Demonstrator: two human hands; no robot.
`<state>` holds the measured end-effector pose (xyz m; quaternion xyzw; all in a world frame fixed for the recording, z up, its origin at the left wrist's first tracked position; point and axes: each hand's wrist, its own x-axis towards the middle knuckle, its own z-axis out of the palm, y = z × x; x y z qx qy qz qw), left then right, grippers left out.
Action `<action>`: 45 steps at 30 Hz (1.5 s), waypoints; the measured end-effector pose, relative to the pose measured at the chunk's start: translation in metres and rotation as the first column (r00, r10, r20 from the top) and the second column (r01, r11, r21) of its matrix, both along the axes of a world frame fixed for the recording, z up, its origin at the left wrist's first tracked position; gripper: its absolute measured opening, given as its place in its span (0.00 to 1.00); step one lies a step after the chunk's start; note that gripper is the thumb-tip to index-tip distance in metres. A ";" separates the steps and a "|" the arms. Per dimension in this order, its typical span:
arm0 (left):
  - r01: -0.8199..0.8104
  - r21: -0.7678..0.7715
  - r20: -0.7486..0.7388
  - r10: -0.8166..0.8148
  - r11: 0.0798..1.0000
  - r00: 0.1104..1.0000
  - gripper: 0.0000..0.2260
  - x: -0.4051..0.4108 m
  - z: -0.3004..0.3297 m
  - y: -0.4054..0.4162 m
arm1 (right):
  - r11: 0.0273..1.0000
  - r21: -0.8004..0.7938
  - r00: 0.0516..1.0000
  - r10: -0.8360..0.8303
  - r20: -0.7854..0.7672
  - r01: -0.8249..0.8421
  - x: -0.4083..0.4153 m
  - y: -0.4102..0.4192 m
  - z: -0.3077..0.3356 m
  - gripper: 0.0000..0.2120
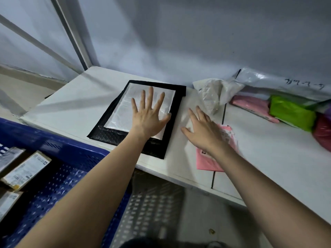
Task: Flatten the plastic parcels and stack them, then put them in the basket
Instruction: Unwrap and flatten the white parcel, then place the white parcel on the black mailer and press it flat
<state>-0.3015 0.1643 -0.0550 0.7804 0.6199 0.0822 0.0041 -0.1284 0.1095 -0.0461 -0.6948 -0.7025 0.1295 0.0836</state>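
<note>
A white bubble parcel (pixel 125 111) lies on top of a larger black bubble parcel (pixel 172 97) on the white table (pixel 71 104). My left hand (pixel 149 113) presses flat on the white parcel, fingers spread. To its right, my right hand (pixel 202 129) lies palm down with fingers apart over a pink parcel (pixel 207 161) near the table's front edge; it is slightly blurred. The blue perforated basket (pixel 59 145) stands at the lower left, below the table edge.
Several cardboard boxes (pixel 25 169) with labels lie in the basket. At the back right lie a crumpled clear bag (pixel 215 93), a flat pink parcel (pixel 250 104), a green parcel (pixel 292 113), a red one (pixel 322 133) and a large white bag (pixel 286 81). A wall runs behind the table.
</note>
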 end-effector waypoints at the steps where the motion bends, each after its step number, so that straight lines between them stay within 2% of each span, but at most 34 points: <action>1: 0.019 -0.001 -0.001 -0.019 1.000 1.000 0.33 0.009 0.004 -0.001 | 1.000 -0.005 1.000 -0.023 -0.004 0.023 0.009 -0.004 0.003 0.33; 5: 0.107 0.007 0.010 -0.107 0.994 0.994 0.33 0.051 0.015 -0.006 | 0.997 0.008 0.997 -0.082 -0.014 0.082 0.047 -0.018 0.011 0.34; 9: 0.171 0.000 -0.003 -0.171 0.985 0.985 0.33 0.093 0.016 -0.007 | 0.988 0.094 0.992 -0.118 -0.049 0.123 0.083 -0.024 0.015 0.35; 14: 0.237 -0.106 -0.011 -0.239 0.966 0.971 0.32 0.139 0.005 -0.011 | 0.978 0.096 0.982 -0.178 -0.065 0.183 0.118 -0.030 0.008 0.35; 21: 0.189 -0.266 0.030 -0.188 0.945 0.982 0.31 0.163 -0.028 -0.010 | 0.974 0.004 0.972 -0.225 -0.062 0.226 0.136 -0.034 -0.013 0.32; 28: 0.175 -0.221 0.073 -0.162 0.960 0.984 0.29 0.183 -0.046 0.011 | 0.972 0.025 0.971 -0.230 -0.064 0.232 0.137 -0.029 -0.024 0.28; 35: 0.077 -0.237 0.156 -0.040 0.968 0.987 0.28 0.195 -0.049 0.025 | 0.976 0.036 0.972 -0.211 -0.100 0.216 0.132 -0.021 -0.026 0.26; 37: 0.073 -0.171 0.207 -0.037 0.983 0.978 0.27 0.192 -0.044 0.024 | 0.976 0.039 0.972 -0.210 -0.105 0.215 0.131 -0.020 -0.024 0.26; 40: 0.070 0.043 0.322 -0.081 0.997 0.943 0.20 0.182 -0.032 0.019 | 0.975 0.058 0.970 -0.208 -0.123 0.216 0.130 -0.021 -0.019 0.26; 45: 0.029 0.409 0.489 -0.246 0.912 0.837 0.06 0.166 0.005 0.000 | 0.965 0.123 0.949 -0.196 -0.247 0.232 0.122 -0.028 -0.003 0.28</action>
